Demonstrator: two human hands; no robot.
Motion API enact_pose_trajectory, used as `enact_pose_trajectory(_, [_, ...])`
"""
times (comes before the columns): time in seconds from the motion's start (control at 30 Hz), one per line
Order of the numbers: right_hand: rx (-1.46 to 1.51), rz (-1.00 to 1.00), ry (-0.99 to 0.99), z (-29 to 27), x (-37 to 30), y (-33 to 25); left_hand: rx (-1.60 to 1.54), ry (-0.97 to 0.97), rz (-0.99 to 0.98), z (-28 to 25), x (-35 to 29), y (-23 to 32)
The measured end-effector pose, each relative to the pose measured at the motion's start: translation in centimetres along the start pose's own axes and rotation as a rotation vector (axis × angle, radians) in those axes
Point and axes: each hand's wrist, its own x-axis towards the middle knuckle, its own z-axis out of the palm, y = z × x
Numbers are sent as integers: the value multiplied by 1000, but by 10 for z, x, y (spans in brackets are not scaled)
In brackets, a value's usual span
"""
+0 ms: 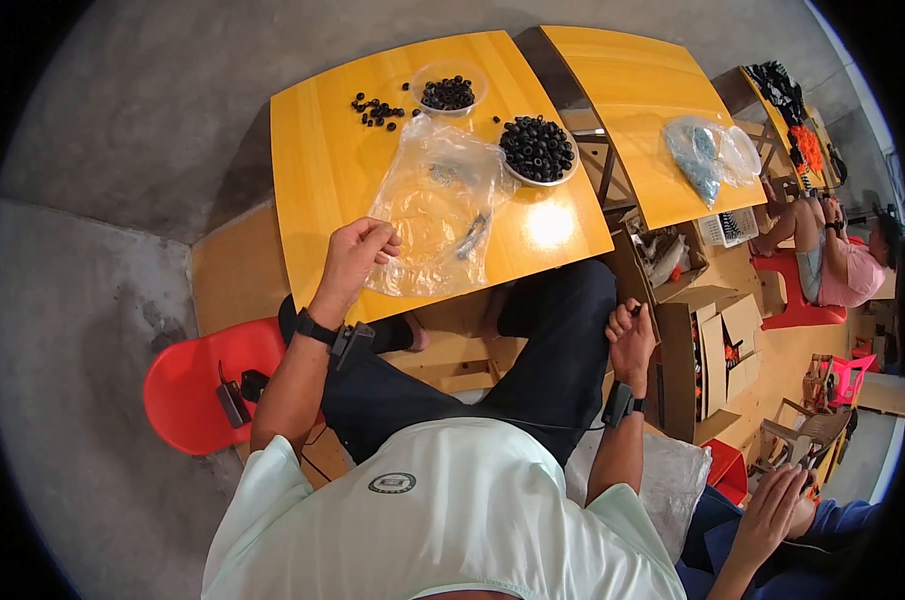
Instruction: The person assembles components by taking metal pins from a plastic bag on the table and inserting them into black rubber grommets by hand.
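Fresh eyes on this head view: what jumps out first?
Likely the black beads heaped in a white bowl at the yellow table's right side. Next, the crinkled clear plastic bag left of the bowl, by the left hand. Then the bright red plastic seat at the picture's left.

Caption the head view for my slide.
Left hand at the edge of a clear plastic bag, near two bowls of black beads on a yellow table; curled right hand beside the thigh.
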Motion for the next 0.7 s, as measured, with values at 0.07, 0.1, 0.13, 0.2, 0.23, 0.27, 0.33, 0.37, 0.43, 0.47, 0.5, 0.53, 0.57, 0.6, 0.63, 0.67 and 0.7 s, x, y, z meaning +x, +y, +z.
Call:
enact_pose_trajectory(0.07, [-1, -27, 54, -19, 3, 2, 120, 33, 58, 9, 14, 1])
enact_pose_trajectory(0.1, [-5, -49, 107, -27, 7, 4, 121, 34, 62, 10, 23, 1])
enact_pose_trajectory(0.13, [-55, -54, 162, -39, 12, 9, 220, 45, 105, 11, 33, -1])
enact_pose_trajectory(0.2, [48, -4, 182, -82, 23, 20, 320, 59, 155, 11, 51, -2])
enact_pose_trajectory(0.23, [151, 47, 207, -102, 25, 25, 334, 70, 158, 12, 61, -1])
enact_pose_trajectory(0.27, [129, 69, 256, -108, 25, 29, 351, 87, 162, 9, 70, 0])
enact_pose_trajectory(0.33, [133, 81, 291, -116, 21, 34, 392, 110, 163, -2, 88, 0])
enact_pose_trajectory(0.37, [132, 92, 336, -122, 17, 36, 426, 126, 158, -9, 96, -1])
enact_pose_trajectory(0.43, [172, 94, 325, -128, 15, 39, 568, 189, 243, -24, 116, -5])
enact_pose_trajectory(0.47, [152, 57, 383, -125, 16, 42, 708, 256, 332, -32, 127, -3])
enact_pose_trajectory(0.5, [132, 19, 443, -123, 16, 44, 710, 253, 335, -39, 139, -2])
enact_pose_trajectory(0.53, [134, 10, 448, -120, 14, 42, 765, 301, 376, -42, 154, -2])
enact_pose_trajectory(0.57, [110, -3, 441, -115, 10, 39, 819, 341, 419, -39, 167, 2])
enact_pose_trajectory(0.6, [86, -21, 439, -113, 4, 35, 876, 345, 511, -33, 178, 5])
enact_pose_trajectory(0.63, [90, 2, 368, -114, 4, 33, 932, 374, 548, -38, 197, 4])
enact_pose_trajectory(0.67, [86, 16, 307, -125, 7, 29, 975, 395, 588, -47, 213, 0])
enact_pose_trajectory(0.7, [267, 64, -54, -151, 9, 25, 719, 253, 520, -36, 224, -5])
